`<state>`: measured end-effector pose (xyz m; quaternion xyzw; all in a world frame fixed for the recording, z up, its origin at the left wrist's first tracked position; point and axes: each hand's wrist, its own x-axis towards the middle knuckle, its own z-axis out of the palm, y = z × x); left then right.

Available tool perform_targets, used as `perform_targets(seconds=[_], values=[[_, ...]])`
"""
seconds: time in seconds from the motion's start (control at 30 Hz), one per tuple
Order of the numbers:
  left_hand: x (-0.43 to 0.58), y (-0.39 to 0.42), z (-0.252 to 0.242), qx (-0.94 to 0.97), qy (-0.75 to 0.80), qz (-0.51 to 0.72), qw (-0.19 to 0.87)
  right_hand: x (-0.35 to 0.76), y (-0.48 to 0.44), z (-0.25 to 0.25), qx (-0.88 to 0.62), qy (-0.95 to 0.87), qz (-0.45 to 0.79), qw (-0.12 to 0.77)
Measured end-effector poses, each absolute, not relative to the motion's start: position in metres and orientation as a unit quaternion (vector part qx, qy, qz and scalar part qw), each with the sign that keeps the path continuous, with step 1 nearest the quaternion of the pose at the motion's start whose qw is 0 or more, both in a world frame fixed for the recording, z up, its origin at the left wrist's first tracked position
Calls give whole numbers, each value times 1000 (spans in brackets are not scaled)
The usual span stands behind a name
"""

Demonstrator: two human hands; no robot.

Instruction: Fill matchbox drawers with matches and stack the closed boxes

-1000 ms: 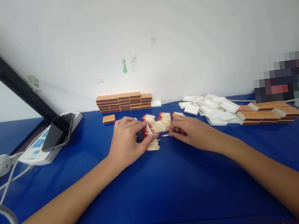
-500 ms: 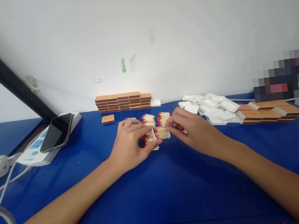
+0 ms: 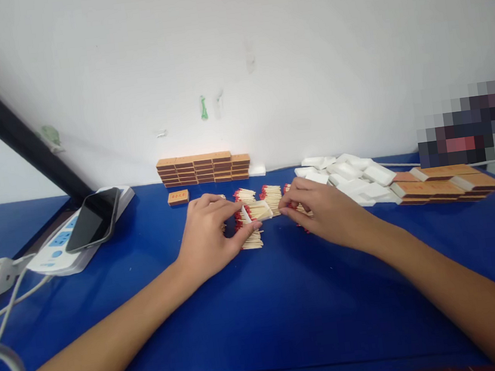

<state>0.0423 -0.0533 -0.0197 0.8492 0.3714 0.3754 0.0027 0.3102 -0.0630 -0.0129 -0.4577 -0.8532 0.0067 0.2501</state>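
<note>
My left hand grips the left end of a small white matchbox tray between thumb and fingers. Pale matchsticks with red heads lie inside the tray, which is held over piles of loose matches. Just right of the tray, the fingertips of my right hand are pinched together beside another match pile. Whatever may be between those fingertips is too small to make out. Further matches are partly covered by both hands.
Stacked matchboxes line the wall, with a single matchbox before them. To the right lie heaped white trays and several matchbox sleeves. A phone rests on a power strip at left, among white cables. The tabletop is blue.
My left hand has shifted slightly left with the tray. My right hand's fingertips have come away from the tray's right end and now sit a little to its right.
</note>
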Motion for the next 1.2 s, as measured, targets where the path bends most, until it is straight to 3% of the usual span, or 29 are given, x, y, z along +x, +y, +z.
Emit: perform_targets(seconds=[0.13,0.7,1.0,1.2], values=[[41,-51,-17,836,391,385,3,313,-55,-24,-452,-867,26,207],[41,-50,-19,839,385,383,3,316,-57,-20,-437,-880,76,171],[41,-52,-21,851,374,368,-3,305,-72,0,-435,-842,39,316],[46,-60,-19,870,337,359,12,290,-79,-8,-412,-858,22,306]])
